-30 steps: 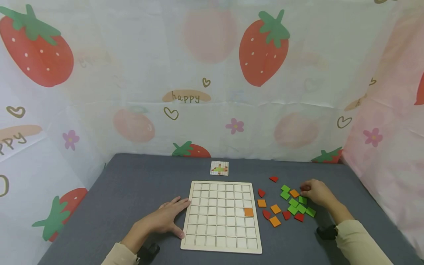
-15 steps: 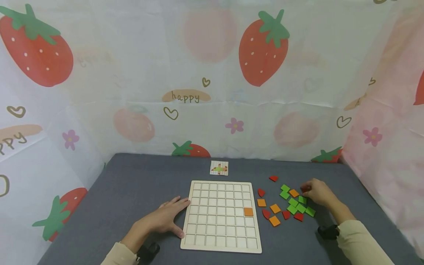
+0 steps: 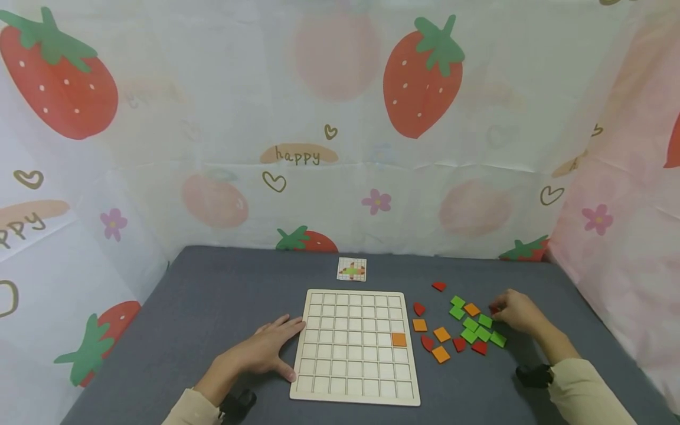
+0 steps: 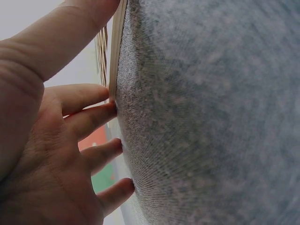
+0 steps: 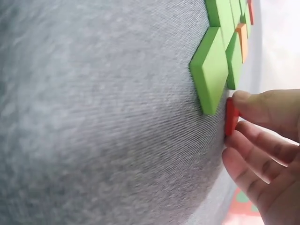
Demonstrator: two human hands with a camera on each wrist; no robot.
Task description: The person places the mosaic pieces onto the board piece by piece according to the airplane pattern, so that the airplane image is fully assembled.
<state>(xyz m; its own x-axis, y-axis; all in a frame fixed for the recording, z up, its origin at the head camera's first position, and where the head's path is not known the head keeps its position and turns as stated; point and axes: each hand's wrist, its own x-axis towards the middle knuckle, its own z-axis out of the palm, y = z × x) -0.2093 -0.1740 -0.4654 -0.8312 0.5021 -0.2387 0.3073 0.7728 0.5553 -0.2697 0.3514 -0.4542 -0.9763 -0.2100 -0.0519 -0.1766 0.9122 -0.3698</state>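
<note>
A pale wooden grid board (image 3: pixel 345 347) lies on the dark cloth, with one orange square tile (image 3: pixel 399 340) in a cell near its right edge. My left hand (image 3: pixel 265 348) rests at the board's left edge, fingers spread, thumb and fingertips touching the rim. Right of the loose tiles, my right hand (image 3: pixel 523 314) pinches a red tile (image 5: pixel 231 116) between thumb and fingers, low at the cloth; fingers hide part of its outline. Beside it in the right wrist view lies a green square tile (image 5: pixel 209 70), apart from the fingers.
Several green (image 3: pixel 470 324), orange (image 3: pixel 442 334) and red tiles (image 3: pixel 479 348) lie scattered between the board and my right hand. Behind the board is a small picture card (image 3: pixel 352 270) with a coloured pattern. A strawberry-print curtain (image 3: pixel 340 206) borders the table's back.
My right hand has shifted slightly right, away from the green tiles, and the red tile has moved with it. My left hand and the board have stayed still.
</note>
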